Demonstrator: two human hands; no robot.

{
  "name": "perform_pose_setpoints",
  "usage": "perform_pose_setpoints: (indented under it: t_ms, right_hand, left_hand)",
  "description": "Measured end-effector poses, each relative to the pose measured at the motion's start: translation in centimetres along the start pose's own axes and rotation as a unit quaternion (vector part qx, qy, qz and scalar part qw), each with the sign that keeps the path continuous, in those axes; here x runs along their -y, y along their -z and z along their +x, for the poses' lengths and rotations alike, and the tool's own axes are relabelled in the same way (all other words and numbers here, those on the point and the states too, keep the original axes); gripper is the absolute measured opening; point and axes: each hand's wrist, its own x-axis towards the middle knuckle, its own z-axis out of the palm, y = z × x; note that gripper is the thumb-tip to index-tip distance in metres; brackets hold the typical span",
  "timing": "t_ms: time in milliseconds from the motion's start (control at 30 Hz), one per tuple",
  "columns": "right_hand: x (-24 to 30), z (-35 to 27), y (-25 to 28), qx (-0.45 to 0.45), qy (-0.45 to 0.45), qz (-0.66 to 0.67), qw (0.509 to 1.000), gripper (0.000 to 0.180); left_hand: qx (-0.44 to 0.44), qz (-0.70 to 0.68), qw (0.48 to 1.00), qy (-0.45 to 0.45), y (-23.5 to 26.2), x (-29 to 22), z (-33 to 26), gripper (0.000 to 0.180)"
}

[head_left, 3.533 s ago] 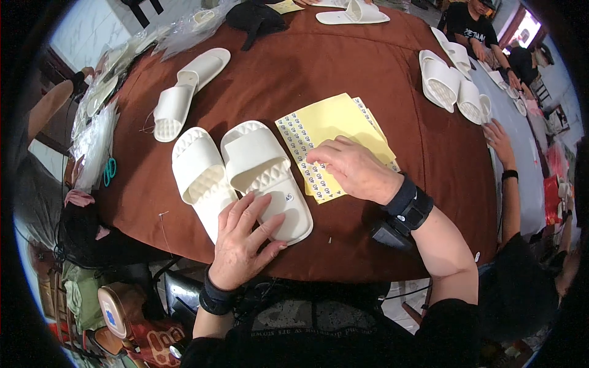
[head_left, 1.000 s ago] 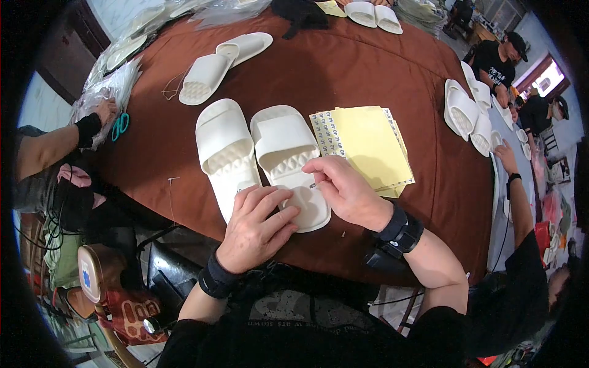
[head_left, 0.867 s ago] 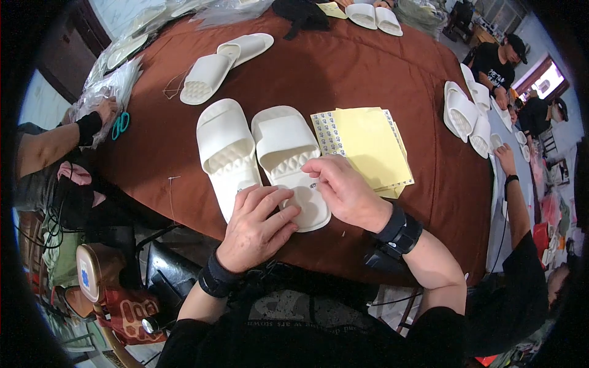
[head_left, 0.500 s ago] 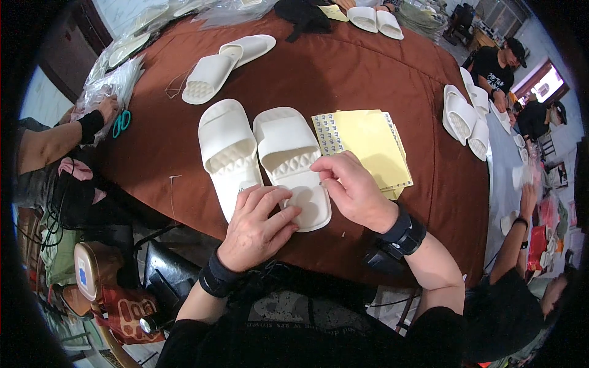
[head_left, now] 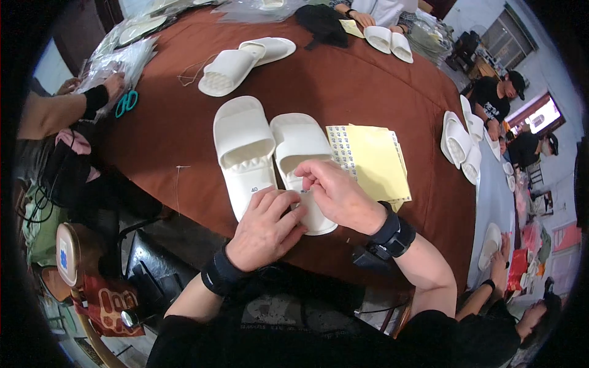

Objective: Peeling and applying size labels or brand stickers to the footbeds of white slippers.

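Two white slippers [head_left: 270, 156] are laid side by side on the brown table [head_left: 368, 80]. The heel of the right slipper [head_left: 304, 165] is pressed flat by the left hand [head_left: 267, 227], fingers spread. Something small, too tiny to tell, is pinched over that heel by the right hand [head_left: 337, 196]. Yellow sticker sheets [head_left: 371, 159] are placed just beside.

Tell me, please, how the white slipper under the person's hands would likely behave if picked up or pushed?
The white slipper looks like thick moulded foam, so probably light for its size and slightly bendy. It lies flat on its sole on the brown tablecloth, so it should slide rather than roll or tip. Nothing suggests it is fragile.
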Motion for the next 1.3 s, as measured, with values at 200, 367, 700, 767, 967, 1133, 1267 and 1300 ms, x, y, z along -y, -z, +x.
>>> perform_pose_setpoints:
  t_ms: [200,367,700,767,967,1133,1267,1300]
  right_hand:
    - [-0.3,0.6,-0.9,-0.024,0.04,-0.05,0.998,0.028]
    - [-0.7,0.4,-0.9,-0.043,0.041,-0.025,0.998,0.028]
    - [-0.7,-0.4,-0.1,-0.056,0.089,-0.021,0.994,0.026]
    - [-1.4,-0.5,-0.4,-0.039,0.121,-0.099,0.987,0.026]
    - [-0.5,-0.3,0.5,-0.068,0.137,-0.113,0.982,0.022]
    - [-0.3,-0.6,0.9,-0.028,0.13,-0.156,0.979,0.019]
    - [0.1,-0.9,0.9,-0.003,0.119,-0.156,0.981,0.02]
    - [-0.2,-1.0,0.3,-0.008,0.153,-0.164,0.975,0.015]
  left_hand:
    - [-0.007,0.007,1.0,0.001,-0.1,0.1,-0.2,0.036]
    - [0.007,0.025,1.0,-0.001,-0.4,0.2,0.0,0.037]
    - [0.027,0.027,0.999,0.005,-0.2,-0.3,0.1,0.041]
    - [0.027,0.026,0.999,0.004,-0.2,-0.3,0.1,0.041]
    - [0.024,0.026,0.999,0.006,-0.3,0.0,0.1,0.041]
    - [0.019,0.039,0.999,-0.009,0.0,-0.1,0.8,0.041]
    - [0.021,0.041,0.999,-0.016,0.2,-0.3,0.5,0.039]
    - [0.016,0.042,0.999,-0.016,0.1,-0.2,0.3,0.038]
